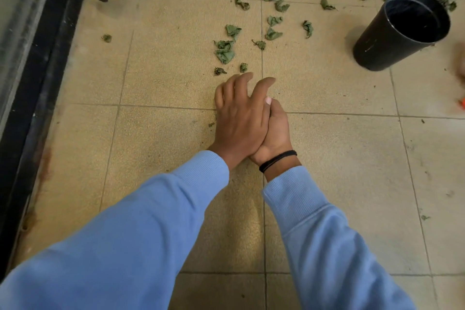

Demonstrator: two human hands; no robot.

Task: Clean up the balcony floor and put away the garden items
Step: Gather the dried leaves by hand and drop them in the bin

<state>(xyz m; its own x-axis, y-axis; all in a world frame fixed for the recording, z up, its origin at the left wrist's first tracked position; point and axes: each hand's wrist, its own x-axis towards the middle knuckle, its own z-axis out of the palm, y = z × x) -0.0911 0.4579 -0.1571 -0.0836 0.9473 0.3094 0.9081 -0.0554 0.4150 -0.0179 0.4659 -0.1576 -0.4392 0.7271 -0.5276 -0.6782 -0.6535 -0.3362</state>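
head | our left hand [240, 118] lies spread, fingers loosely bent, over our right hand [275, 133], whose fingers are hidden, so we cannot tell its grip | crumpled dry green leaves [224, 51] lie just beyond the fingertips, scattered toward the floor's [156, 63] far edge | black plastic pot [402, 30], tapered and tilted, far right | left hand nearer

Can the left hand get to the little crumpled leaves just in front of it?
Probably yes. The left hand lies over the right hand, its fingers pointing at the nearest leaves with only bare floor tiles between. Nothing blocks the way.
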